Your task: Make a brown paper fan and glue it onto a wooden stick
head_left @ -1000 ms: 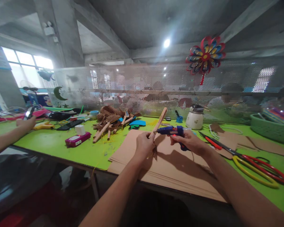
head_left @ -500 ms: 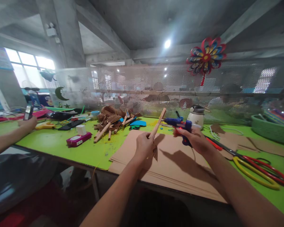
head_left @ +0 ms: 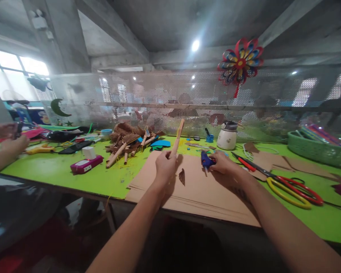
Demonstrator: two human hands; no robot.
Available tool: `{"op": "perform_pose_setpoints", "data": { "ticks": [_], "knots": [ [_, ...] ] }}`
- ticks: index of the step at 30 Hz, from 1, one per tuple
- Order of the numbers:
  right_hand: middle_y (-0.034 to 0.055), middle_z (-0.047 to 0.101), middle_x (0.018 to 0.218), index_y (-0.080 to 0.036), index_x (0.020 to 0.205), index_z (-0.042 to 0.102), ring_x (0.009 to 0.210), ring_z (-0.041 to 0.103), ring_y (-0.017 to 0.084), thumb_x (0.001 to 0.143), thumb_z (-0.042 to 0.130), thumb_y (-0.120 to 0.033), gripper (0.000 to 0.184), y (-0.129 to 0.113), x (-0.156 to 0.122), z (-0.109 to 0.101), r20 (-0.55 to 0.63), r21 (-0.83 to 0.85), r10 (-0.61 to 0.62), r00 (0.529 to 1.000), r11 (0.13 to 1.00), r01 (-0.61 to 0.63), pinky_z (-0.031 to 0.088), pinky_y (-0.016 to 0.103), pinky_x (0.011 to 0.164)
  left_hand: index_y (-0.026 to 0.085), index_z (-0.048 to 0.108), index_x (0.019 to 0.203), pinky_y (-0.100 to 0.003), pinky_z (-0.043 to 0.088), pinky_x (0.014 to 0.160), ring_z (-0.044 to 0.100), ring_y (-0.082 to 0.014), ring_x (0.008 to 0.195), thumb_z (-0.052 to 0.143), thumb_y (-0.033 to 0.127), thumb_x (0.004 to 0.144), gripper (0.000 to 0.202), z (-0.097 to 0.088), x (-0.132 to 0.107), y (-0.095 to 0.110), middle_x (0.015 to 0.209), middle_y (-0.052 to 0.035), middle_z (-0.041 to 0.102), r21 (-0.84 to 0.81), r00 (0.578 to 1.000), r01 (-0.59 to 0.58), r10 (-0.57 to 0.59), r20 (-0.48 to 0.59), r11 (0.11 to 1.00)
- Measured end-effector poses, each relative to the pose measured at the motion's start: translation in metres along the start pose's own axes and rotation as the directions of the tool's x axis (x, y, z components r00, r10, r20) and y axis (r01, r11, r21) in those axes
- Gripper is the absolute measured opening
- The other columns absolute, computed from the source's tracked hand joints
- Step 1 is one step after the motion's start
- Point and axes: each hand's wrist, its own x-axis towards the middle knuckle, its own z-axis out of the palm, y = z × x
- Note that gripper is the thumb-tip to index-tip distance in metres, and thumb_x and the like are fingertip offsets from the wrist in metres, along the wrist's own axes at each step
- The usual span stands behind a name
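Over the brown paper stack (head_left: 199, 203), the left hand (head_left: 165, 167) pinched a rolled paper stick (head_left: 178, 137), which slanted up from its fingers. Above the stack's right part, the right hand (head_left: 224, 163) was curled round a blue glue gun (head_left: 206, 160), which jutted out at its fingertips.

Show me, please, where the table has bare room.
Bare green tabletop, front left, between the yellow tool, the purple box and the near edge; another patch between the large scissors and that edge. Crowded: the brown pile and paper scraps beyond the scissors.
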Motion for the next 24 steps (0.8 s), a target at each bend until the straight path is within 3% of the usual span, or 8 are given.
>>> {"op": "perform_pose_setpoints", "data": {
  "ticks": [2,5,6,8,11,19,21,24],
  "knots": [
    [0.0100,0.062,0.084,-0.013,0.082,0.068,0.080,0.054,0.022,0.063,0.060,-0.011,0.021,-0.008,0.000,-0.007,-0.028,-0.007,-0.033,0.999,0.999,0.033,0.041,0.030,0.070,0.009,0.063,0.085,-0.023,0.041,0.051,0.055,-0.0119,0.057,0.054,0.022,0.071,0.021,0.000,0.001,0.000,0.069,-0.0072,0.062,-0.016,1.000,0.006,-0.006,0.001,1.000],
    [0.0128,0.060,0.096,-0.012,0.096,0.067,0.097,0.051,0.024,0.071,0.051,-0.006,0.030,-0.040,-0.005,-0.011,-0.227,-0.002,-0.141,0.964,0.990,0.144,0.038,0.033,0.085,0.009,0.063,0.086,-0.023,0.042,0.051,0.055,-0.0117,0.056,0.055,0.024,0.072,0.022,-0.001,0.002,-0.001,0.070,-0.0071,0.062,-0.015,1.000,-0.013,0.013,0.003,1.000],
    [0.0125,0.060,0.096,-0.013,0.096,0.067,0.095,0.051,0.023,0.074,0.049,-0.007,0.028,-0.054,-0.009,-0.009,-0.223,0.017,-0.206,0.953,0.977,0.215,0.039,0.032,0.084,0.009,0.063,0.086,-0.023,0.042,0.052,0.055,-0.0117,0.057,0.055,0.024,0.072,0.021,-0.001,0.002,-0.001,0.071,-0.0070,0.062,-0.011,1.000,-0.020,0.020,0.000,1.000],
    [0.0092,0.060,0.093,-0.018,0.094,0.067,0.082,0.054,0.018,0.077,0.048,-0.008,0.027,-0.079,-0.019,-0.002,-0.093,0.055,-0.352,0.931,0.932,0.357,0.041,0.027,0.073,0.010,0.062,0.086,-0.023,0.043,0.053,0.056,-0.0121,0.059,0.055,0.022,0.072,0.020,-0.002,0.002,-0.001,0.073,-0.0073,0.063,-0.007,1.000,-0.020,0.020,-0.010,1.000],
    [0.0067,0.061,0.086,-0.021,0.089,0.067,0.073,0.055,0.016,0.081,0.047,-0.014,0.023,-0.104,-0.030,0.012,-0.017,0.060,-0.381,0.925,0.923,0.381,0.039,0.026,0.067,0.010,0.062,0.085,-0.022,0.043,0.053,0.056,-0.0124,0.061,0.055,0.019,0.071,0.017,-0.002,0.000,0.000,0.073,-0.0068,0.063,-0.012,1.000,-0.002,0.002,-0.019,1.000],
    [0.0100,0.064,0.084,-0.016,0.094,0.062,0.081,0.059,0.020,0.083,0.048,-0.020,0.019,-0.116,-0.013,0.027,0.019,-0.055,-0.396,0.918,0.916,0.397,0.039,0.027,0.068,0.010,0.062,0.087,-0.023,0.043,0.052,0.055,-0.0119,0.056,0.055,0.020,0.072,0.019,0.000,-0.001,0.002,0.069,-0.0064,0.062,-0.031,1.000,0.022,-0.021,0.010,0.999],
    [0.0102,0.064,0.084,-0.015,0.093,0.061,0.078,0.059,0.020,0.083,0.048,-0.021,0.017,-0.114,-0.010,0.028,0.018,-0.012,-0.378,0.926,0.926,0.378,0.040,0.027,0.067,0.010,0.062,0.088,-0.023,0.043,0.052,0.056,-0.0127,0.056,0.055,0.022,0.072,0.021,-0.001,0.001,-0.001,0.068,-0.0060,0.063,-0.003,1.000,0.012,-0.012,0.014,1.000],
    [0.0067,0.064,0.081,-0.017,0.088,0.060,0.074,0.058,0.018,0.075,0.054,-0.018,0.014,-0.102,-0.008,0.021,-0.082,0.174,-0.339,0.937,0.921,0.349,0.040,0.027,0.066,0.011,0.063,0.088,-0.023,0.042,0.052,0.058,-0.0138,0.058,0.055,0.024,0.073,0.022,-0.002,0.003,-0.006,0.069,-0.0065,0.064,0.043,1.000,-0.009,0.009,0.022,0.999]
  ]
}}
